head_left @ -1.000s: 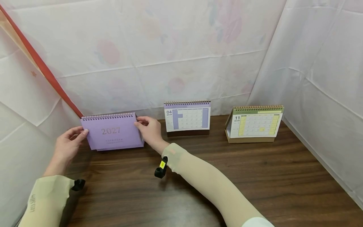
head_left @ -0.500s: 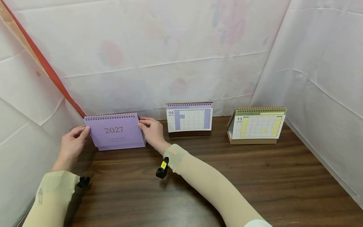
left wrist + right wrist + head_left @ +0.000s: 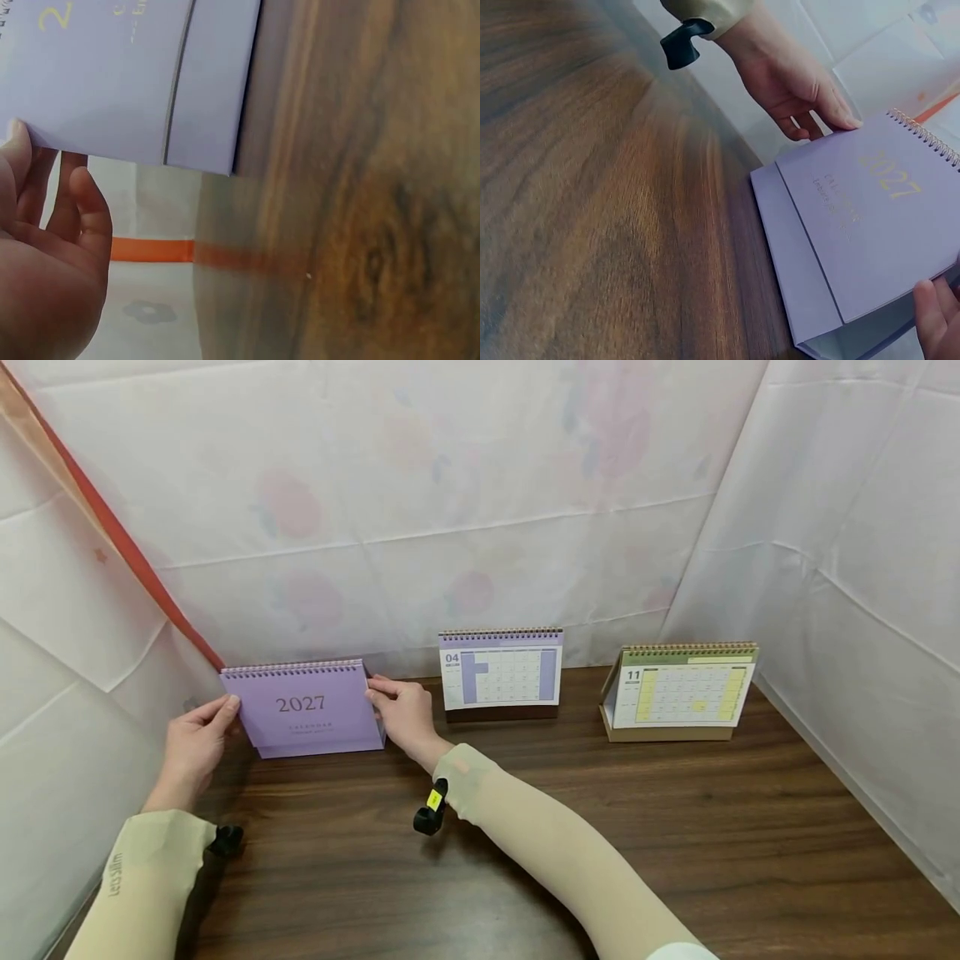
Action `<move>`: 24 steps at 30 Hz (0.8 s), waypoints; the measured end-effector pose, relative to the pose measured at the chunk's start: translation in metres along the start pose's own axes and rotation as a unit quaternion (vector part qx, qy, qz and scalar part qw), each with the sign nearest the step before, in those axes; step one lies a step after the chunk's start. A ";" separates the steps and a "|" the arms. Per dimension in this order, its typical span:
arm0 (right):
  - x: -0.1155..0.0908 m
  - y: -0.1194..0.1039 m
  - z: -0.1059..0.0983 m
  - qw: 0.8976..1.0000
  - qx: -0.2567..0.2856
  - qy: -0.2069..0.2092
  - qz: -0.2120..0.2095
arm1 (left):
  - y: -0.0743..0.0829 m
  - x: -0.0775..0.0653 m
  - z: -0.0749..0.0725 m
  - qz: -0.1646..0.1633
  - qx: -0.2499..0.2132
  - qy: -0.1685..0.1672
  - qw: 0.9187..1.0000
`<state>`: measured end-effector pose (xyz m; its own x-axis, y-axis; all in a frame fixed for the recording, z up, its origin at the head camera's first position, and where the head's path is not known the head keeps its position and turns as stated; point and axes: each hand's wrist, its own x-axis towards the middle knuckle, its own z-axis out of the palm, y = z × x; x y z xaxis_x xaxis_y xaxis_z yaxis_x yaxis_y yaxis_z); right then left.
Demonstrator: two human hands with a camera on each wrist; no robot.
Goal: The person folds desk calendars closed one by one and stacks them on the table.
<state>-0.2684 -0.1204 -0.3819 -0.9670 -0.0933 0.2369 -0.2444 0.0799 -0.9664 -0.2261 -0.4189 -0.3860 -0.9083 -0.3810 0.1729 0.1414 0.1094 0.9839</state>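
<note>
A purple 2027 desk calendar [image 3: 307,714] stands like a tent at the table's back left, its spiral binding on top. My left hand [image 3: 193,745] pinches its left edge, thumb on the front cover and fingers behind. At the right edge, my right hand [image 3: 405,714] holds the calendar between thumb and fingers. In the left wrist view, the cover [image 3: 97,97] lies over the base strip [image 3: 214,90] along the bottom. The right wrist view shows the open side of the stand, with the right fingers [image 3: 931,315] beside it.
Right of the purple one stands a desk calendar [image 3: 510,677] showing page 04. Farther right is a green-topped calendar [image 3: 682,689] on page 11. White cloth [image 3: 420,485] hangs behind and at both sides of the wooden table [image 3: 675,827]. A red ribbon [image 3: 135,560] runs down the left corner.
The head view has shifted slightly, moving the whole scene a little right. Both hands stay at the purple calendar's edges; the left wrist has come slightly nearer to it.
</note>
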 end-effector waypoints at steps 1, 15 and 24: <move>0.000 -0.001 0.000 1.000 0.002 0.001 0.001 | 0.001 -0.001 0.000 -0.001 0.000 -0.001 1.000; -0.007 -0.016 -0.014 0.998 0.058 -0.002 0.037 | 0.024 -0.012 0.002 0.021 0.023 -0.017 0.999; -0.014 -0.026 -0.041 0.993 0.103 -0.026 0.059 | 0.049 -0.024 0.008 0.039 0.178 -0.039 0.983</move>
<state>-0.2517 -0.0802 -0.3554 -0.9818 -0.1472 0.1199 -0.1041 -0.1106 -0.9884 -0.2006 -0.3967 -0.3424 -0.9294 -0.2897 0.2287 0.0766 0.4547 0.8874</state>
